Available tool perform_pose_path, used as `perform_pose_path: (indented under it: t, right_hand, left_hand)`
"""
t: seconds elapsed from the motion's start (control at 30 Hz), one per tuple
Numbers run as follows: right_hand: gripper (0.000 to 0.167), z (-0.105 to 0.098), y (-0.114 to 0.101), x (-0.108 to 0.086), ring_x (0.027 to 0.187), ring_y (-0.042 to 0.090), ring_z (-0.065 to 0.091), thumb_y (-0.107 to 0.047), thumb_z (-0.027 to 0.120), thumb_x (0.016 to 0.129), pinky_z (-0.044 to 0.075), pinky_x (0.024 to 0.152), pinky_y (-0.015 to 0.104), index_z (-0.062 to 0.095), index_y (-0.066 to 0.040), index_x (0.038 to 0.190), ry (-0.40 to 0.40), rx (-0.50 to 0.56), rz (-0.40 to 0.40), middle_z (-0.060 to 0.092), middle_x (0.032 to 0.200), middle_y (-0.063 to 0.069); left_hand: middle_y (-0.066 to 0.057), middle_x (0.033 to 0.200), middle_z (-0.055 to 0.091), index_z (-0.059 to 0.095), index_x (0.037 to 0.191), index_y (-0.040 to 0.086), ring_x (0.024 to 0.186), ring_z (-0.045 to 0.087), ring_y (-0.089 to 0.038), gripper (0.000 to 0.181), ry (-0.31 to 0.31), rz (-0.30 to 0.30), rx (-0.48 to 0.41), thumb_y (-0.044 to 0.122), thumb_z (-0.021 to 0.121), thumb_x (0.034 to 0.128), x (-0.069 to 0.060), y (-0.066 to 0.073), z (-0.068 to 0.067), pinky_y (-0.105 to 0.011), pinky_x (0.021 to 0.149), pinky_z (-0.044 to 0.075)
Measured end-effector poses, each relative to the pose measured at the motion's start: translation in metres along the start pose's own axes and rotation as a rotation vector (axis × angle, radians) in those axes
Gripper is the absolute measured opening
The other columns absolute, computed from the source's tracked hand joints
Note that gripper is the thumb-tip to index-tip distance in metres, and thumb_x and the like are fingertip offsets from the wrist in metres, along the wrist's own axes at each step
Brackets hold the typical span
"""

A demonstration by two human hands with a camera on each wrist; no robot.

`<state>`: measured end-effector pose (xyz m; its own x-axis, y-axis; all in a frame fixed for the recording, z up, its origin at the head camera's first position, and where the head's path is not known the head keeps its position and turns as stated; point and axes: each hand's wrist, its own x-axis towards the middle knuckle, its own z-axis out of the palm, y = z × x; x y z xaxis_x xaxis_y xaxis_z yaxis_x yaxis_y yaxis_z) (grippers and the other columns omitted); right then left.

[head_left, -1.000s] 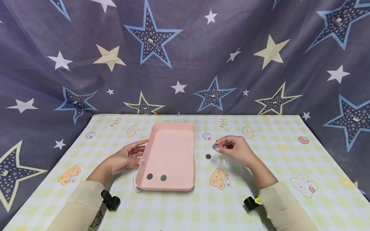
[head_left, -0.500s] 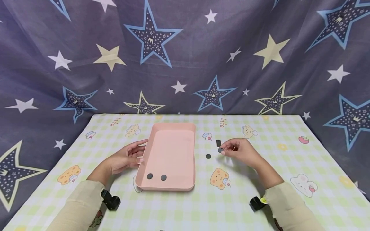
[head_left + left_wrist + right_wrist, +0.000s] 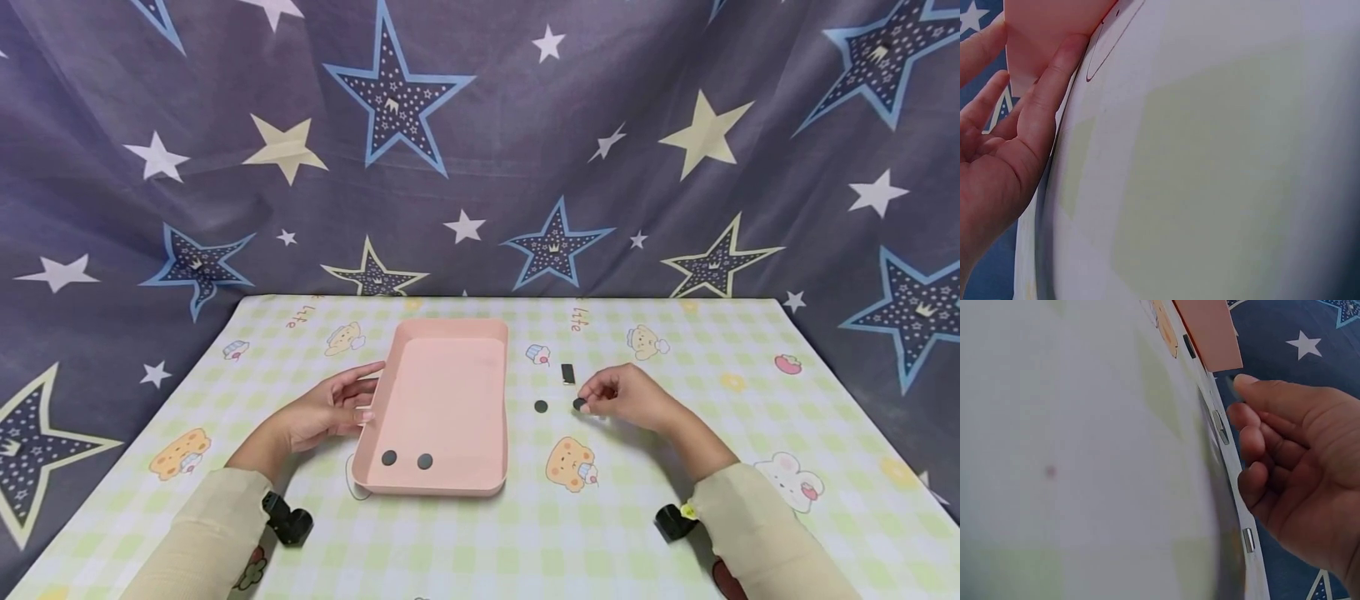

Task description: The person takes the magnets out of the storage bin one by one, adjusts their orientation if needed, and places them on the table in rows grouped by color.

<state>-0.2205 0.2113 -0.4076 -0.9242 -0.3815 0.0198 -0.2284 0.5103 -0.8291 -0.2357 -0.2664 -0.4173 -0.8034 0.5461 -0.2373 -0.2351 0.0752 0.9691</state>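
A pink tray (image 3: 435,400) lies on the table, with two dark grey discs, a left one (image 3: 388,458) and a right one (image 3: 425,461), near its front end. My left hand (image 3: 330,408) touches the tray's left side with fairly straight fingers; the left wrist view shows the thumb (image 3: 1060,69) against the outer wall. To the right of the tray, my right hand (image 3: 626,396) pinches a dark disc (image 3: 579,404) between thumb and fingertips, close to the tabletop. Another dark disc (image 3: 541,407) lies between that hand and the tray.
Behind the discs lies a small black rectangular piece (image 3: 567,373) with a gold-coloured end. A checked cloth (image 3: 480,550) printed with cartoons covers the table. Beyond its far edge hangs a dark star-patterned curtain (image 3: 480,150). Black wrist cameras sit at both cuffs.
My right hand has moved right and toward me with its disc, lowering it near the table, and the black rectangular piece has come into view. The left hand and tray have stayed put.
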Motion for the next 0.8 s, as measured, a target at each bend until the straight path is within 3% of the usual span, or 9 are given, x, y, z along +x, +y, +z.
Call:
perform_pose_path:
  t: [0.23,0.8]
  right_hand:
    - [0.011,0.0,0.01,0.004,0.068,0.015,0.053,0.0,0.076,0.081,0.045,0.059,0.021,0.073,0.0,0.092,-0.025,-0.025,0.005,0.065,0.076,0.003]
    - [0.009,0.003,0.013,0.008,0.065,0.014,0.051,0.0,0.076,0.081,0.044,0.058,0.022,0.071,-0.003,0.088,-0.053,-0.114,-0.036,0.061,0.071,0.0]
  left_hand:
    - [-0.025,0.154,0.024,0.014,0.158,0.012,0.123,0.051,-0.024,0.085,0.006,-0.006,0.0,-0.004,0.063,0.0903,0.0,0.0,0.0,-0.048,0.093,0.05]
    - [-0.023,0.156,0.022,0.015,0.158,0.012,0.125,0.049,-0.023,0.085,0.009,-0.006,-0.004,-0.004,0.063,0.0898,0.0,-0.001,-0.001,-0.048,0.094,0.049]
